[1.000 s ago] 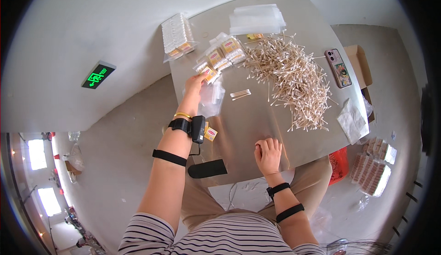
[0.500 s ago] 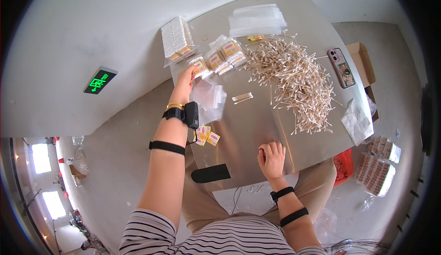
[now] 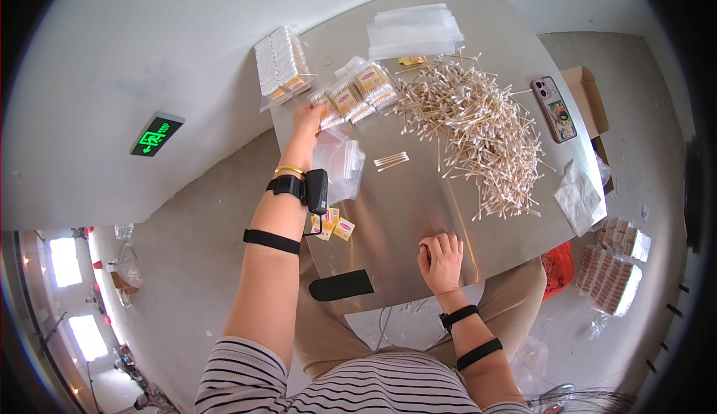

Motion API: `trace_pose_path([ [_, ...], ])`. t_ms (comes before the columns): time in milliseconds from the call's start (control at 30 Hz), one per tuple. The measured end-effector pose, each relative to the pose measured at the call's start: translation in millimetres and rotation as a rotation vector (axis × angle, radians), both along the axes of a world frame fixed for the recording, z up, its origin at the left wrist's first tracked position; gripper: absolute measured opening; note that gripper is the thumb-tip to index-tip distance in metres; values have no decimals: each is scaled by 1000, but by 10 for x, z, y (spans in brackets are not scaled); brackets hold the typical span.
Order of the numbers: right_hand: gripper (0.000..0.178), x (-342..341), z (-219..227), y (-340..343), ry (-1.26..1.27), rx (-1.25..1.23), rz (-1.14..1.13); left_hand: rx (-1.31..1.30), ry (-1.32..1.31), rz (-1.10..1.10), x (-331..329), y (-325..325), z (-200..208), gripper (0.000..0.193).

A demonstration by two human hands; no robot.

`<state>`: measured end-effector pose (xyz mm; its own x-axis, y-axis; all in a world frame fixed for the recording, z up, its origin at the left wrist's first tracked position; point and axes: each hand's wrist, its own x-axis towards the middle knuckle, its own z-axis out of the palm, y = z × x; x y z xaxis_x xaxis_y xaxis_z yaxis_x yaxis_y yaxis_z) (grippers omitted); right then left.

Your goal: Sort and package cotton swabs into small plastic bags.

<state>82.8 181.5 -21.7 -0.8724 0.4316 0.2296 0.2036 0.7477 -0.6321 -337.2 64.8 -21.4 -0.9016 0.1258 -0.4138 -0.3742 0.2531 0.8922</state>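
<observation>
At the table's left side, my left hand (image 3: 308,120) has its fingers closed on the end pack of cotton swabs (image 3: 326,108), which they partly cover. Beside it lie more clear packs of swabs with yellow labels (image 3: 347,102). Just below that hand are clear zip bags (image 3: 340,164). My right hand (image 3: 442,262) rests near the table's front edge, its fingers curled together and nothing visible in them. Between the hands, a few loose swabs (image 3: 391,162) lie side by side. A large heap of loose swabs (image 3: 482,138) spreads over the right half.
A filled bag of swab packs (image 3: 282,63) stands at the far left corner, flat plastic bags (image 3: 415,32) at the back. A phone (image 3: 554,109) and a crumpled white bag (image 3: 577,197) lie right. Yellow cards (image 3: 332,224) and a black strip (image 3: 342,285) are near left.
My left hand has shifted slightly to the right over the end pack and covers more of it. My right hand stays in place. The view has tilted a little.
</observation>
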Motion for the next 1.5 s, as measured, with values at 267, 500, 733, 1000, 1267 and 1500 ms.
trace_pose_path([
  [267,11,-3,17,7,22,-4,-2,-38,-41,55,134,73,63,27],
  [500,11,-3,6,-6,39,10,-3,0,-49,147,189,110,153,69],
  [733,12,-6,-18,-16,34,33,-5,-149,304,108,666,-159,227,77],
  [1000,8,14,-30,-19,4,43,7,-388,576,-90,1897,-997,238,52],
  [1267,8,-10,-57,-44,24,100,-17,-571,733,-162,1955,-1272,151,28],
  [1500,9,-14,-71,-48,-3,139,-27,-770,934,-362,1266,-494,267,32],
])
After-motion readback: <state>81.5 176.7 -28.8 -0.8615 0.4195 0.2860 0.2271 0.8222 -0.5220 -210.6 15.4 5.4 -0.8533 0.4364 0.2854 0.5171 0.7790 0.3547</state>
